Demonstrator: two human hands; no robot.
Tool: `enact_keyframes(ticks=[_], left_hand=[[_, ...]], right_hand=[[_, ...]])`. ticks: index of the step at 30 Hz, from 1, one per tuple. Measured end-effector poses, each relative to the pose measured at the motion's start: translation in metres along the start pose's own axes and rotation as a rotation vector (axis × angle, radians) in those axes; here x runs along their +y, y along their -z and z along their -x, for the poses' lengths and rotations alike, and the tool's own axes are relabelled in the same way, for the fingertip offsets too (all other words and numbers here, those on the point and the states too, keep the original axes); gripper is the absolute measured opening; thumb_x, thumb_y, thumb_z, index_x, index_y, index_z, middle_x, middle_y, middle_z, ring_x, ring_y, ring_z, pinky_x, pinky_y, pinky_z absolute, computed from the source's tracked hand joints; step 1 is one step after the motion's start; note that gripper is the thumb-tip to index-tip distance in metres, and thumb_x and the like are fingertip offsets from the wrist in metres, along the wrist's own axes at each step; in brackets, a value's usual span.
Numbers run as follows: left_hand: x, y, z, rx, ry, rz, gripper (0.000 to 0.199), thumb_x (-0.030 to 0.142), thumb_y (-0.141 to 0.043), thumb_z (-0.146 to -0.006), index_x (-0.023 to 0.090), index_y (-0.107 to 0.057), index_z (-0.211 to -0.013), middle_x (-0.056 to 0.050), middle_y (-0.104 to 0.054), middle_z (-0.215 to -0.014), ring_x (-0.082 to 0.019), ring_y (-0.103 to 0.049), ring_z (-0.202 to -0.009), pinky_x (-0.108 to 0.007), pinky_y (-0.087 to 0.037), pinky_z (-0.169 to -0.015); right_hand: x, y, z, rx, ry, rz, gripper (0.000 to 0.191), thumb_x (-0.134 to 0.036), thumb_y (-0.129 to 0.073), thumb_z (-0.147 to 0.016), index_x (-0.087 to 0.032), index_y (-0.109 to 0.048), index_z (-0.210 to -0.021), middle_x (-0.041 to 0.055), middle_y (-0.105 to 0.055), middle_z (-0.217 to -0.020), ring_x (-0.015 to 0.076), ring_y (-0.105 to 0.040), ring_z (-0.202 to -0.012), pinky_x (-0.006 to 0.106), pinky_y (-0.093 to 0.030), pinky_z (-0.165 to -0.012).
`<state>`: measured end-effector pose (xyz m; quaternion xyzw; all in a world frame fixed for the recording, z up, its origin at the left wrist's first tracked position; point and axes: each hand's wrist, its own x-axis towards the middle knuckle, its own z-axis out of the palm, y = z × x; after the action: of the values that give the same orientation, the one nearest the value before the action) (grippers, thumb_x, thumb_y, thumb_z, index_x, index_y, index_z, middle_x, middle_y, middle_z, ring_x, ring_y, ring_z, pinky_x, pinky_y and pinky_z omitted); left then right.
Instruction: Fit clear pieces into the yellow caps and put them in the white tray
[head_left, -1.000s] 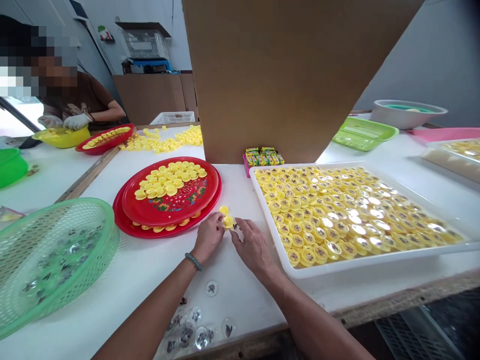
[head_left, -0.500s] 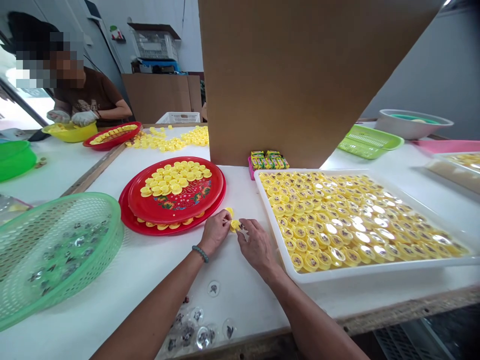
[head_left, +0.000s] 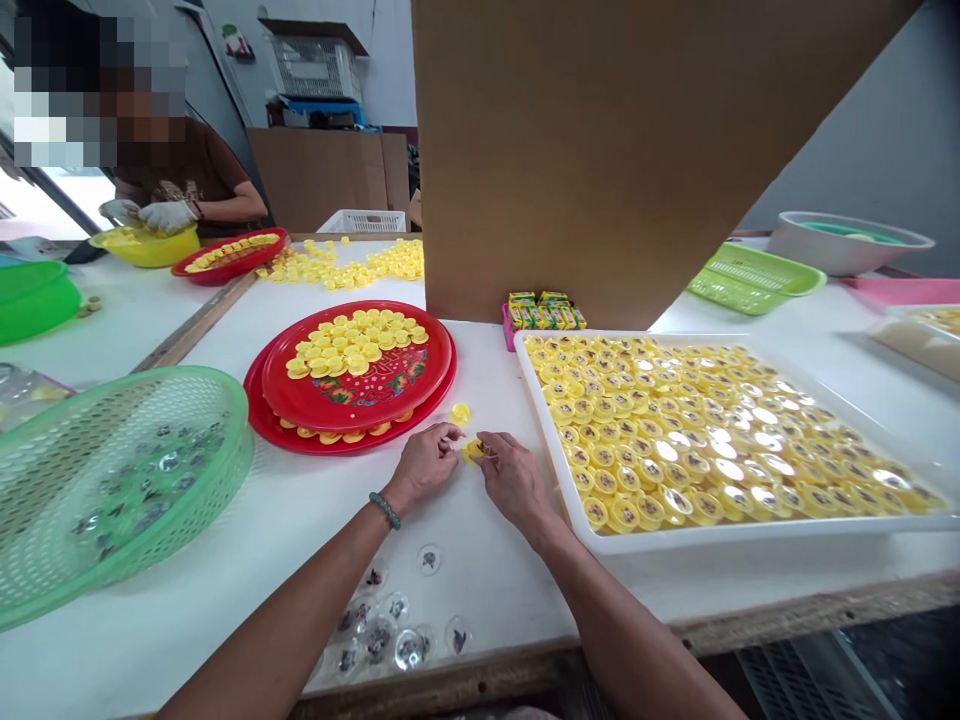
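Observation:
Between the red plates and the white tray, my right hand (head_left: 511,478) pinches a yellow disc (head_left: 474,451) with a dark printed figure. My left hand (head_left: 426,462), a beaded bracelet on its wrist, is closed beside it on a small whitish or clear piece too small to make out. Another yellow disc (head_left: 460,413) lies just beyond the fingers. Several clear printed discs (head_left: 409,648) are scattered near the table's front edge. Plain yellow discs cover part of the upper red plate (head_left: 397,395), and rows of printed yellow discs fill the white tray (head_left: 536,440).
A green mesh basket (head_left: 225,400) with clear discs stands at the left. A large cardboard panel (head_left: 570,150) rises behind a pink box (head_left: 510,330) of small packets. Across the table a gloved person (head_left: 217,185) works over a yellow bowl (head_left: 157,250).
The view has shifted slightly. My right fingers have closed round the yellow disc, and my left hand has drawn a little away from it, with a whitish piece showing at its fingertips.

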<state>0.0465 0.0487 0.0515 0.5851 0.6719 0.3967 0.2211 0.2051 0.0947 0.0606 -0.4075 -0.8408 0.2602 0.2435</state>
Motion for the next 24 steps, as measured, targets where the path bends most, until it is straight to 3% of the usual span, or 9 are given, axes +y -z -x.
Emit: enact_keyframes(ticks=[4, 12, 17, 24], left_hand=[[0.001, 0.003, 0.007, -0.070, 0.045, 0.098, 0.028, 0.011, -0.050, -0.066, 0.021, -0.064, -0.088, -0.002, -0.068, -0.080, -0.015, -0.061, -0.068, -0.024, -0.047, -0.065], [-0.003, 0.029, 0.045, -0.127, 0.253, 0.364, 0.021, 0.019, -0.057, -0.065, 0.021, -0.063, -0.085, -0.003, -0.069, -0.083, -0.018, -0.064, -0.080, -0.027, -0.049, -0.071], [-0.003, 0.023, 0.053, -0.079, 0.290, 0.425, 0.019, 0.020, -0.058, -0.065, 0.020, -0.060, -0.085, -0.003, -0.069, -0.080, -0.018, -0.064, -0.078, -0.027, -0.049, -0.070], [-0.001, 0.019, 0.053, -0.030, 0.313, 0.426, 0.025, 0.019, -0.060, -0.064, 0.020, -0.056, -0.089, -0.002, -0.072, -0.077, -0.016, -0.064, -0.069, -0.026, -0.047, -0.066]], right_hand=[[-0.003, -0.002, 0.003, -0.035, 0.040, -0.060, 0.034, -0.007, -0.057, -0.075, -0.020, -0.060, -0.107, 0.0062, -0.064, -0.101, 0.0154, -0.062, -0.077, 0.025, -0.048, -0.071], [-0.017, -0.004, 0.011, -0.215, 0.223, -0.141, 0.026, -0.013, -0.063, -0.075, -0.023, -0.064, -0.099, 0.0024, -0.064, -0.090, 0.0143, -0.061, -0.078, 0.023, -0.046, -0.069], [-0.017, -0.004, 0.012, -0.287, 0.319, -0.159, 0.031, -0.011, -0.064, -0.075, -0.026, -0.065, -0.102, 0.0015, -0.065, -0.091, 0.0145, -0.060, -0.084, 0.023, -0.045, -0.073], [-0.017, -0.006, 0.013, -0.271, 0.332, -0.133, 0.025, -0.011, -0.065, -0.075, -0.025, -0.068, -0.096, 0.0030, -0.066, -0.091, 0.0157, -0.060, -0.086, 0.025, -0.046, -0.076]])
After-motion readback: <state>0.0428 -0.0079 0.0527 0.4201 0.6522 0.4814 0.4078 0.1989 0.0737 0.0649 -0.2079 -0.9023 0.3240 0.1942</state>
